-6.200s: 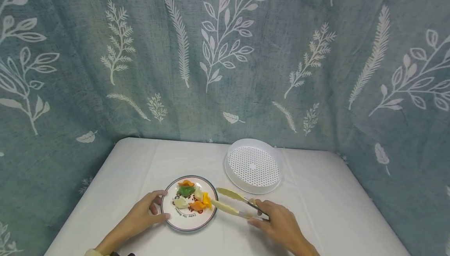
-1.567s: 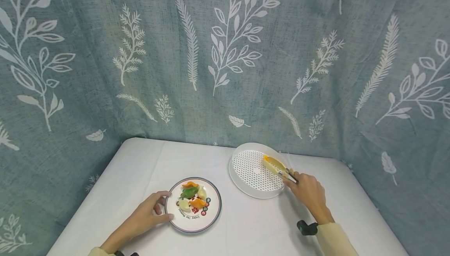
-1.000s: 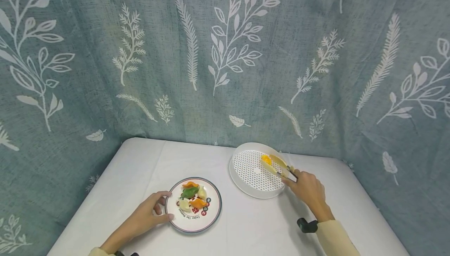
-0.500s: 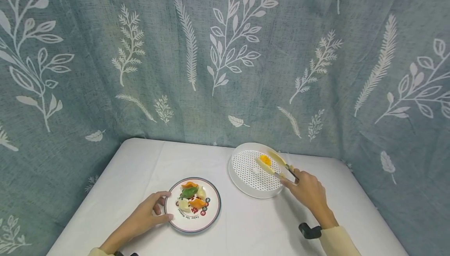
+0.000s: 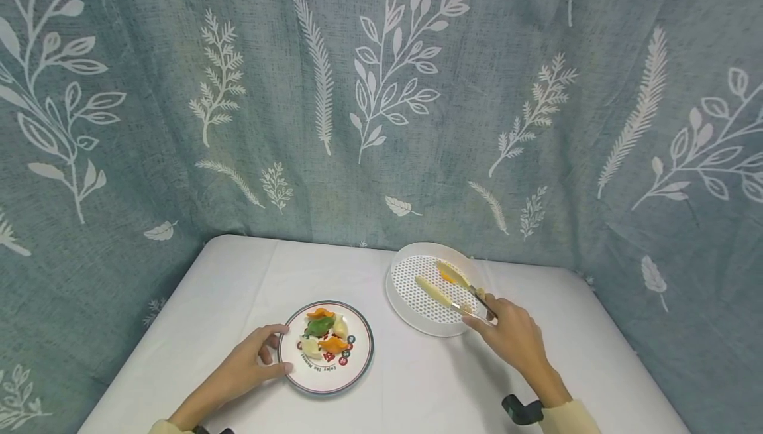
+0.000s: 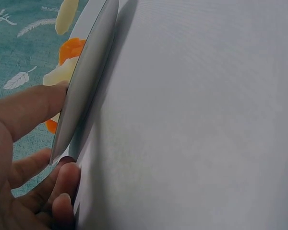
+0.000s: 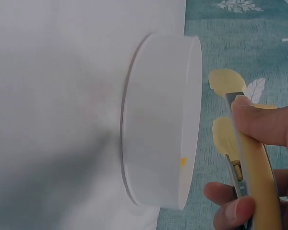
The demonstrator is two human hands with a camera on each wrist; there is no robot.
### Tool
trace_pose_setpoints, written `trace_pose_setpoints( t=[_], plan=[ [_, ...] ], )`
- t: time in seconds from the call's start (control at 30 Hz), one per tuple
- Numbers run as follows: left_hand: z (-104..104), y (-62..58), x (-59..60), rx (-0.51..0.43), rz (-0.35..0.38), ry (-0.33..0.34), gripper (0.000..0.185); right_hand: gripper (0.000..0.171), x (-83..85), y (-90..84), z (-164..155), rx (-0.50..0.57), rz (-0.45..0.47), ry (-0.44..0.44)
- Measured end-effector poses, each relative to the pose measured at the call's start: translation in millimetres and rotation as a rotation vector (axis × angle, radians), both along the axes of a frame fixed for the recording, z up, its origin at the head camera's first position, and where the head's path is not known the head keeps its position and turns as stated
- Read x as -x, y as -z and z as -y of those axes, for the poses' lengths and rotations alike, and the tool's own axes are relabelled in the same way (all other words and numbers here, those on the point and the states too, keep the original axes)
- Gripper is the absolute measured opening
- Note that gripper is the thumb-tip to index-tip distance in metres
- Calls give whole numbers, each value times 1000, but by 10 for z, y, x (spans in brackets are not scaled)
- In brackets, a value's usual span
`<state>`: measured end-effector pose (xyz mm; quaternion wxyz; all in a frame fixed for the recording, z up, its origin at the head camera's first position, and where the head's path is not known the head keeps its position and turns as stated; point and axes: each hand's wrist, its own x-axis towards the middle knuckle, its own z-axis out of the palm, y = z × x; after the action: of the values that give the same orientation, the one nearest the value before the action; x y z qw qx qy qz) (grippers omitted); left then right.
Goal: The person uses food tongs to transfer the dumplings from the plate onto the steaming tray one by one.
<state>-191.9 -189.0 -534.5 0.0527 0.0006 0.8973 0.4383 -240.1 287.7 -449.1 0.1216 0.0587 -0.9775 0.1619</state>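
My left hand (image 5: 253, 358) holds the left rim of a round white plate (image 5: 322, 381), thumb over the edge in the left wrist view. On the plate lie several dumpling-like pieces: a green one (image 5: 320, 326), orange ones (image 5: 334, 345) and pale ones (image 5: 310, 348). My right hand (image 5: 512, 338) grips metal tongs (image 5: 435, 291) with cream tips. Those tips stand spread above a white perforated steamer tray (image 5: 417, 305), with nothing between them. A yellow dumpling-like piece (image 5: 446, 277) lies in the tray, partly hidden behind the far tip; the right wrist view shows a sliver of yellow (image 7: 184, 162).
A white cloth (image 5: 405, 381) covers the table under the plate and tray. Behind the tray hangs a blue-green leaf-patterned curtain (image 5: 334, 209), which also runs along both sides. A dark strap (image 5: 522, 411) sits on the right wrist.
The tongs carried the yellow piece from the plate to the tray and released it there. Their tips have since spread and shifted left. The left hand keeps its hold on the plate.
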Motion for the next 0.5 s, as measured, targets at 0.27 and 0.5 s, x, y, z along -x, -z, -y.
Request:
trace_pose_setpoints(
  t=[0.27, 0.5],
  plan=[
    [-7, 9, -5, 5, 1, -7, 79, 75, -142, 10, 167, 4, -27, -51],
    [-17, 9, 10, 27, 1, -20, 80, 67, -240, 33, 290, 16, -46, -92]
  ],
)
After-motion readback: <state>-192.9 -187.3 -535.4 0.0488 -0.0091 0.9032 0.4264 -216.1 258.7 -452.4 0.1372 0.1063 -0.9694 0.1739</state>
